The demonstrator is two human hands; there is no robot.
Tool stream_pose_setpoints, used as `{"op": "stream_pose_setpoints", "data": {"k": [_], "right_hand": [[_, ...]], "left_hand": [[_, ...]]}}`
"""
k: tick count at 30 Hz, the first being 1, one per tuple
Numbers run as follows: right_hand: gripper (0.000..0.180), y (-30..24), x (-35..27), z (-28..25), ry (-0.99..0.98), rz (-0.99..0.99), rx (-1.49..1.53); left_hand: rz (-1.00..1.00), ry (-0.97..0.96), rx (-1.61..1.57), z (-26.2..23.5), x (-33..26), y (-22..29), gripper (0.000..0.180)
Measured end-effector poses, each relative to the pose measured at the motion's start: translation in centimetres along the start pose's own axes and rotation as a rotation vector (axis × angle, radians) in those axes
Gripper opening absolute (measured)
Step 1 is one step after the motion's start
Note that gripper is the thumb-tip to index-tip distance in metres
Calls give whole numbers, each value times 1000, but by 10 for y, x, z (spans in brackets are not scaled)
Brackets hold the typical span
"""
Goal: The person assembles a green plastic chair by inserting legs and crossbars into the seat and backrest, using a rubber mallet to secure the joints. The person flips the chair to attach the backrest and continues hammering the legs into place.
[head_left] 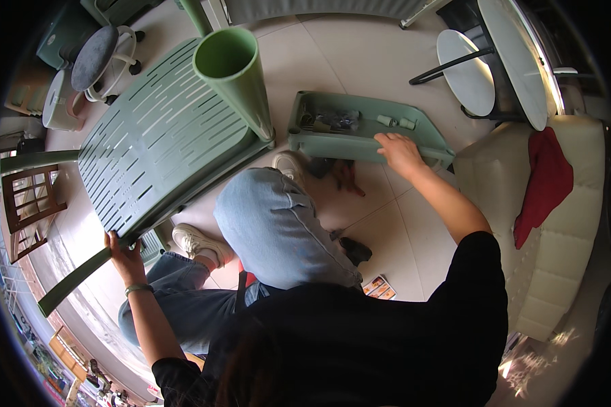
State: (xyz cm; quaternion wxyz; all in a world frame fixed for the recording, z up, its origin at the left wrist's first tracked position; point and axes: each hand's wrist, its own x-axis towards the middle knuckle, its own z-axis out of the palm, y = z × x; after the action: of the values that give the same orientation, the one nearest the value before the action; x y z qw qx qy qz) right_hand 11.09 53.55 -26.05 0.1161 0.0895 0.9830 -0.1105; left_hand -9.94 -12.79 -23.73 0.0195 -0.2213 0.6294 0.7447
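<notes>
A large green slatted plastic shelf (163,136) lies at the left, with legs sticking out from its corners. My left hand (124,259) is closed round its near corner, where a dark green leg (75,281) juts out. From the shelf's right corner rises a wide, open-ended green tube (241,74). At the right, a shallow green tray (332,144) sits on the floor, and my right hand (399,152) grips its near rim with the fingers over the edge. Inside the tray are a clear plastic bag of parts (343,120) and two small pale green cylindrical pieces (396,122).
My bent knee (265,224) sits between shelf and tray. A cream seat (557,224) with a red cloth (546,180) stands at the right. Beyond are a round white table (466,71) and a wheeled stool (94,60). Dark objects (354,251) lie by my leg.
</notes>
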Motion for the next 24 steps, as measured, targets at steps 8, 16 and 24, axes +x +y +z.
{"op": "stream_pose_setpoints", "data": {"k": [8,16,24], "right_hand": [[24,-7,-76,13,14,170,116],[34,13,-43,-11,104,88,220],[35,-9,-15,6,74,-3,265]], "left_hand": [[-1,-20,82,-8,14,1,49],[10,32,10,1,6,-1,56],[17,-3,40,2,1,1,58]]}}
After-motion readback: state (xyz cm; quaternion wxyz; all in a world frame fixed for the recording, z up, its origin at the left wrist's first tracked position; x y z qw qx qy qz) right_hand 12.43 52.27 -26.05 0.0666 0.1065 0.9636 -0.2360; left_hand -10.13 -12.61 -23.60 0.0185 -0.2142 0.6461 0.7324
